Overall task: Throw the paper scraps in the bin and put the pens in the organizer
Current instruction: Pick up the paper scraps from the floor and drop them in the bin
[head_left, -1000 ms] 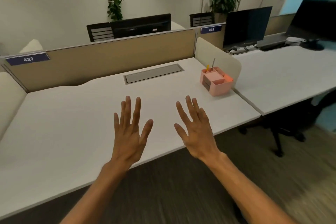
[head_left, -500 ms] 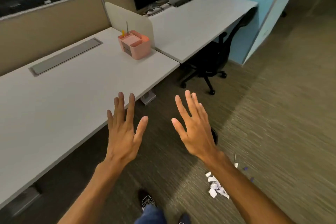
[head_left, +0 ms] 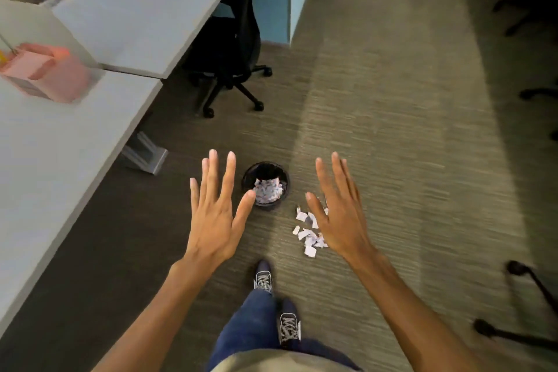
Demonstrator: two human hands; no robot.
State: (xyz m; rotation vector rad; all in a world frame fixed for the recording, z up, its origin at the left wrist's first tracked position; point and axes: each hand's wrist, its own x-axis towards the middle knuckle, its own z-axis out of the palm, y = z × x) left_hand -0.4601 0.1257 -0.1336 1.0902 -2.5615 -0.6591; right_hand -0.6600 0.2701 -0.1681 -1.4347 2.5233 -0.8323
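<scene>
A small black bin (head_left: 282, 176) stands on the carpet with white paper scraps inside it. More paper scraps (head_left: 307, 232) lie on the floor just right of the bin. My left hand (head_left: 215, 211) hovers open to the bin's left, fingers spread. My right hand (head_left: 338, 208) hovers open over the floor scraps and hides some of them. The pink organizer (head_left: 45, 72) stands blurred on the white desk (head_left: 45, 166) at the far left, with a thin pen sticking up from it. No loose pens show on the floor.
A black office chair (head_left: 232, 39) is tucked under the neighbouring desk (head_left: 145, 9). A desk foot (head_left: 145, 154) stands left of the bin. Chair bases (head_left: 528, 296) sit at the right edge. My feet are just below the bin.
The view has swung from the desk down to the floor. The bin and the floor scraps have come into sight. Both hands stay open and spread in front of me.
</scene>
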